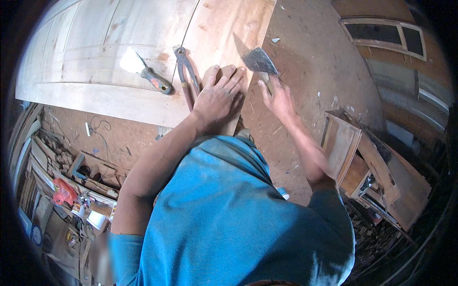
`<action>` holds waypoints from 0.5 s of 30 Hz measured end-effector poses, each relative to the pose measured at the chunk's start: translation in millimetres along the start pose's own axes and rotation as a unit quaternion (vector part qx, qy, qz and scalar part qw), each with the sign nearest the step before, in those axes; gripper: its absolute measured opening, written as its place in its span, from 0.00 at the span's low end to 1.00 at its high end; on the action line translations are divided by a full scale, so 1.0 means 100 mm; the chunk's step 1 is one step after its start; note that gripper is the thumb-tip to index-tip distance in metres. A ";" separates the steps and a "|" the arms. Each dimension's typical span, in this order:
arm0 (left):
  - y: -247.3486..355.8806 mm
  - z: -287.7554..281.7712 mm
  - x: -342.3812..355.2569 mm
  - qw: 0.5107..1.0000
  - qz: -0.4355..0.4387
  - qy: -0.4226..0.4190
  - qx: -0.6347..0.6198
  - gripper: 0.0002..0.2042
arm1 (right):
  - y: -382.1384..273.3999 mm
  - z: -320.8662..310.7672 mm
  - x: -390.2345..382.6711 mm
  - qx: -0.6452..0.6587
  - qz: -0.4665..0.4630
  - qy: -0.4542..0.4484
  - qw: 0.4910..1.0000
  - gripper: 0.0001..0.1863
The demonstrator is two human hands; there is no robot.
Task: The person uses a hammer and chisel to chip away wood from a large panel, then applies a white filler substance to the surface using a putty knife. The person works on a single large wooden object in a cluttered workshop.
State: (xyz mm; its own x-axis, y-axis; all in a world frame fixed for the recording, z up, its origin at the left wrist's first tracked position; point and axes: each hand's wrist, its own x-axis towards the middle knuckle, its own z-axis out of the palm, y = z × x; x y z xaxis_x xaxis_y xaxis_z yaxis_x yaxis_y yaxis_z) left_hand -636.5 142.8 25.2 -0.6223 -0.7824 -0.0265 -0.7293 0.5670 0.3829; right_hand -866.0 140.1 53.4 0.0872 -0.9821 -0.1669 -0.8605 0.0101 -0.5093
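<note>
My left hand [220, 90] lies flat near the right edge of a pale wooden panel [143, 102], fingers stretched out. Beside it rest metal pincers [183, 64] with reddish-brown handles; their lower ends reach close to my hand and wrist. Farther left on the panel lies a putty knife [153, 78] with a bright blade and a dark, worn handle. My right hand [279, 97] is closed round the handle of a broad-bladed scraper [260, 61]. Its dark metal blade is raised at the panel's right edge, just beyond my left fingertips, and casts a shadow on the wood.
A wooden cabinet-like piece [343, 143] stands on the brown floor [305, 62] to the right. Framed wooden panels [384, 35] lean at the far right. At the lower left are scrap wood, a red plastic item [64, 191] and a white container [98, 219]. A cable lies below the panel.
</note>
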 end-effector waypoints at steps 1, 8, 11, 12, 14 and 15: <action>-0.01 0.00 0.00 1.000 0.001 -0.002 0.002 0.26 | 0.01 0.02 0.05 -0.001 0.010 -0.011 1.000 0.18; -0.03 0.04 0.00 1.000 0.001 0.006 -0.013 0.25 | -0.13 -0.22 -0.02 0.017 -0.012 -0.001 1.000 0.19; -0.01 0.00 -0.01 0.999 -0.002 0.000 -0.032 0.25 | -0.17 -0.24 0.05 -0.018 0.019 -0.054 0.998 0.19; -0.01 -0.02 0.00 0.999 -0.001 -0.001 -0.040 0.26 | -0.05 -0.14 0.09 -0.020 0.004 -0.039 0.999 0.18; -0.03 0.01 -0.01 1.000 0.002 -0.012 -0.015 0.26 | 0.01 -0.11 0.16 -0.012 -0.025 -0.007 1.000 0.18; -0.04 0.02 0.00 1.000 0.004 -0.017 -0.003 0.27 | 0.02 -0.12 0.15 -0.002 -0.034 0.012 0.999 0.18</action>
State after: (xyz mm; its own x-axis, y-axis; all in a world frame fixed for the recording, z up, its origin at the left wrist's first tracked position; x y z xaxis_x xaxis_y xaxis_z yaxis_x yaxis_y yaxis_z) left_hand -634.1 141.5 21.6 -0.6372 -0.7686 -0.0559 -0.7229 0.5710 0.3892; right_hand -872.4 122.9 60.4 0.1331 -0.9847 -0.1127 -0.8549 -0.0565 -0.5157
